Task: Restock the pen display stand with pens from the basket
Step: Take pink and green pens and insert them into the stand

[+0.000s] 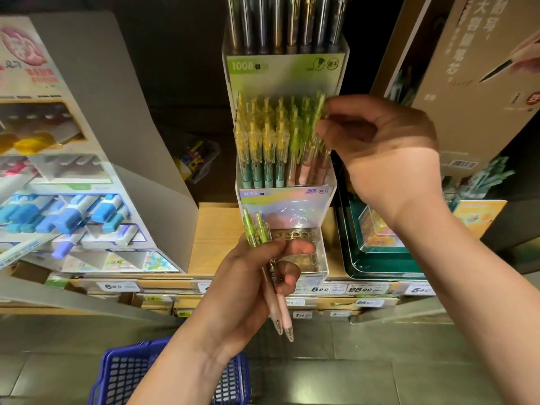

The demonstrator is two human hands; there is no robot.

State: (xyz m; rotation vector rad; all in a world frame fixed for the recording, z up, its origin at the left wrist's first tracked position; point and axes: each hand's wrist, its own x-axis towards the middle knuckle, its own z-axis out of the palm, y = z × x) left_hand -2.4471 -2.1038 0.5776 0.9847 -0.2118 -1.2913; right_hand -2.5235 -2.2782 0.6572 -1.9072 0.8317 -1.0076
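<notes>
A clear acrylic pen display stand (285, 197) stands on the wooden shelf, its middle tier packed with upright pens (268, 147) with yellow and green tops. My right hand (380, 153) pinches the green top of a pen (320, 108) at the tier's right end. My left hand (248, 290) is below the stand, closed on two pens (264, 252) with green tops and pink barrels, tips pointing down. A blue plastic basket (125, 375) sits on the floor under my left forearm; its contents are hidden.
A grey cardboard display (87, 171) with blue markers stands to the left. A green tray (377, 258) and a tall brown box (473, 83) are to the right. Price tags (359, 289) line the shelf edge. The stand's lowest tier (304, 252) holds gold rings.
</notes>
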